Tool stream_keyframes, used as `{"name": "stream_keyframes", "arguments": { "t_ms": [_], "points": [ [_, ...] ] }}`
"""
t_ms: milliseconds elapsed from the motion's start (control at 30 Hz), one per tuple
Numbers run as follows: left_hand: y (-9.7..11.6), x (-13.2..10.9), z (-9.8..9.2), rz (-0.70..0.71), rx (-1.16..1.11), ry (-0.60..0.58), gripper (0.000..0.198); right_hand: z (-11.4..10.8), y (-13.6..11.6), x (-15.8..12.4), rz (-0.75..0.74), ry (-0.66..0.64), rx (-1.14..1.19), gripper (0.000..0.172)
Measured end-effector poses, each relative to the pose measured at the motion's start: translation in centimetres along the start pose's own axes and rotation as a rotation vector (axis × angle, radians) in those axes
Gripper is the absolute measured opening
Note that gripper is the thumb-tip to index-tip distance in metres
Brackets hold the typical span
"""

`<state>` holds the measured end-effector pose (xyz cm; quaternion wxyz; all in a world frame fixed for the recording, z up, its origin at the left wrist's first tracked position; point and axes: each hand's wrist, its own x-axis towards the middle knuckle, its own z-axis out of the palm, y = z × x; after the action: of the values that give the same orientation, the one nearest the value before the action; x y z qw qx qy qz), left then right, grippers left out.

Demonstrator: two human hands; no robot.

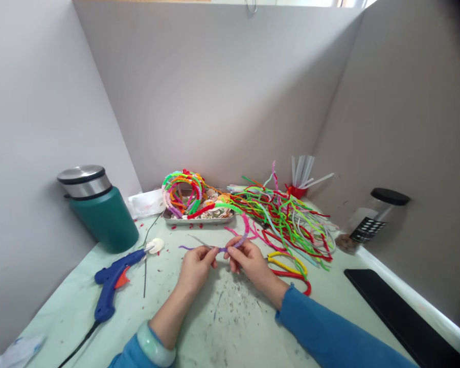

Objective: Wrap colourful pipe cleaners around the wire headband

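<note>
My left hand (199, 264) pinches the purple end of a pipe cleaner strip between thumb and fingers, near the middle of the table. Close to its right, my right hand (246, 258) pinches the same strip. From there the multicoloured strip (229, 206) arches up and left, changing from purple to pink, green and red, with its red end over the metal tray. A loose purple tail (186, 247) and a thin grey strand stick out left of my left hand. Behind, a bundle of coloured rings (183, 193) rests on the tray (199, 221).
A blue glue gun (115, 278) and green bottle (106, 219) stand left. Tangled pipe cleaners (291, 220), yellow-and-red scissors-like loops (291, 268) and a red cup of white sticks (298, 191) are right. Farther right are a jar (368, 222) and black slab (398, 312).
</note>
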<state>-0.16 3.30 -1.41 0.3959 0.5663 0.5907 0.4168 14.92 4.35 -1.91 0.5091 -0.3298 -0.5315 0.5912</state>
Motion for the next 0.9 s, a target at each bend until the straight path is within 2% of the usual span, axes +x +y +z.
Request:
{"name": "stream_keyframes", "arguments": {
  "t_ms": [200,433,567,700,900],
  "points": [
    [0.4,-0.1,0.0,0.003,-0.084,-0.031,0.039,-0.1,-0.1,0.0,-0.024,0.019,-0.088,0.014],
    [1.0,-0.5,0.2,0.025,-0.106,-0.08,0.041,0.0,-0.2,-0.4,-0.132,0.008,-0.273,0.012],
    [1.0,-0.6,0.3,0.035,-0.092,-0.049,0.044,0.2,-0.7,-0.9,-0.257,0.04,-0.391,0.011],
    [0.8,-0.7,0.3,0.119,0.054,0.035,0.043,0.3,-1.2,-1.1,-0.391,0.042,-0.504,0.013],
    [1.1,-0.9,0.2,0.181,0.18,0.136,0.041,0.1,-1.2,-1.2,-0.424,0.014,-0.556,0.017]
  ]
}}
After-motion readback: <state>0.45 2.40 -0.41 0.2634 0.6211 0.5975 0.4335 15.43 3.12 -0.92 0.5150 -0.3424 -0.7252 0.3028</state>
